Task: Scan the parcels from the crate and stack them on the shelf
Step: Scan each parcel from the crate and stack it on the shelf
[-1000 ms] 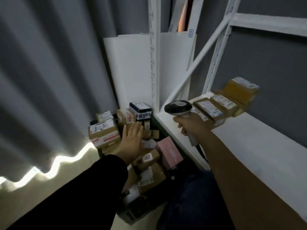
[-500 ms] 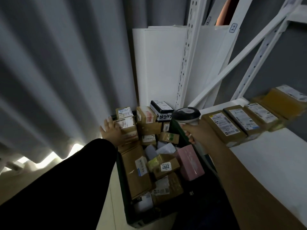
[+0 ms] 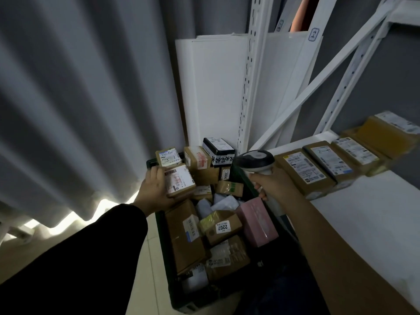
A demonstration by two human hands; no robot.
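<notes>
A dark green crate [image 3: 164, 251] on the floor is heaped with several cardboard parcels, among them a pink box [image 3: 259, 221] and a box marked 2207 [image 3: 223, 228]. My left hand [image 3: 154, 189] grips a small brown parcel with a white label [image 3: 179, 180] at the crate's far left corner. My right hand [image 3: 272, 183] holds a grey handheld scanner [image 3: 254, 161] over the crate's right rim, its head facing away from me. On the white shelf [image 3: 375, 223] to the right, several labelled parcels [image 3: 304, 171] lie in a row.
White shelf uprights [image 3: 252, 87] and a diagonal brace [image 3: 318, 87] rise behind the crate. White boards [image 3: 213, 92] lean against the wall at the back. A grey curtain [image 3: 79, 98] hangs at the left, with light showing under its hem.
My left hand reached from above the parcels to the crate's far left corner and closed on the labelled brown parcel. The view swung left and down toward the crate.
</notes>
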